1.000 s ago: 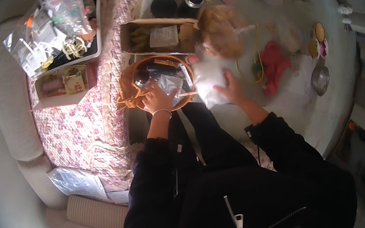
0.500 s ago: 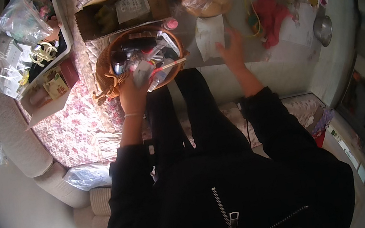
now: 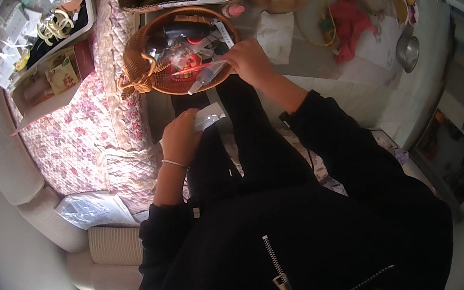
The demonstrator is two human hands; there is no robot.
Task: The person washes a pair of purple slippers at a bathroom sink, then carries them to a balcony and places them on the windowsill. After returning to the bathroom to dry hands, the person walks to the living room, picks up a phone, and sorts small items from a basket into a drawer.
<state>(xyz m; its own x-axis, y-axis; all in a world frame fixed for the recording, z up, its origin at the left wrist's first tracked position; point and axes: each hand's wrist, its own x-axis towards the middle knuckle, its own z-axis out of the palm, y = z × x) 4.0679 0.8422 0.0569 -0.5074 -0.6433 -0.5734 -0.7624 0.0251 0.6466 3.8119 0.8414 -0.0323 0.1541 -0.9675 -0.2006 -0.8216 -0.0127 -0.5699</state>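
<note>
My left hand [image 3: 181,138] is closed around a small clear-and-white plastic packet [image 3: 209,117], held above my lap just in front of the wicker basket [image 3: 142,77]. Inside that basket lie a dark rounded case [image 3: 184,30], a red beaded ring [image 3: 190,66], a clear capped tube [image 3: 206,77] and other small items. Over the basket's right rim reaches my right hand [image 3: 252,61], its fingers pressed together near the end of a thin red-and-white stick. What those fingertips hold, if anything, is hidden.
Behind the basket stands a cardboard box [image 3: 179,1], with a pink bottle [image 3: 233,10] beside it. On the table to the right are a white paper bag [image 3: 277,37], a red cloth [image 3: 351,23] and a metal bowl [image 3: 407,52]. A loaded white tray [image 3: 88,22] stands left.
My left hand has come out of the basket toward me with the packet. My right hand has moved left from beside the white paper bag to the basket's right rim, and its fingers have closed.
</note>
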